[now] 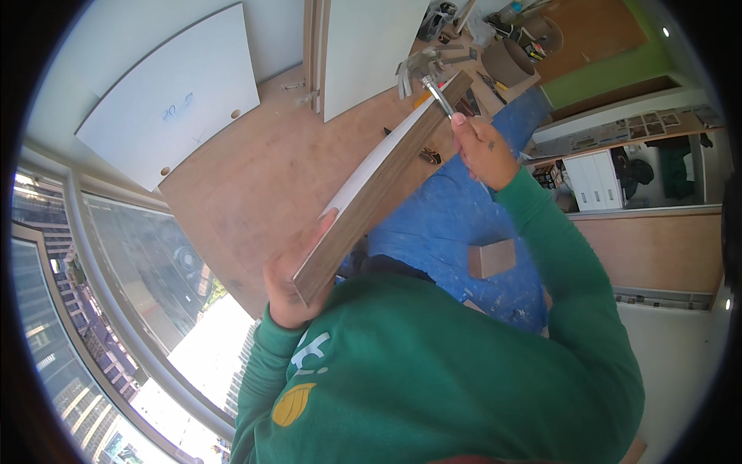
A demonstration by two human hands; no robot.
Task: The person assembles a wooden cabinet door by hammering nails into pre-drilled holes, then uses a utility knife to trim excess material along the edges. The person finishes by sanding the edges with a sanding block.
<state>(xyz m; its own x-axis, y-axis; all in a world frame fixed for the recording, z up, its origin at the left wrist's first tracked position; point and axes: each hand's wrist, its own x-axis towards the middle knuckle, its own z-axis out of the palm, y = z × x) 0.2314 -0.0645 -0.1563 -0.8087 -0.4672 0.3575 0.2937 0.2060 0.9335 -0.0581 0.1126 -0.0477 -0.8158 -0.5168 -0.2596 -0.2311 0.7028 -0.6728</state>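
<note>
A long board (386, 185) with a wood-grain strip facing me and a white side runs slantwise from my body toward the far work surface. My left hand (287, 274) is closed around its near end, the fingers on the white side. In my right hand (485, 151) is a claw hammer (438, 94), gripped by its handle. The metal head is over the board's far end; whether it touches the board cannot be made out.
A white panel (178, 100) with two round holes leans at the far left, and another white panel (371, 54) stands beside it. Blue sheeting (440, 224) covers the floor, with a brown box (492, 258) on it. Tools and a round bin (508, 63) are at the far right. Windows (147, 255) line the left.
</note>
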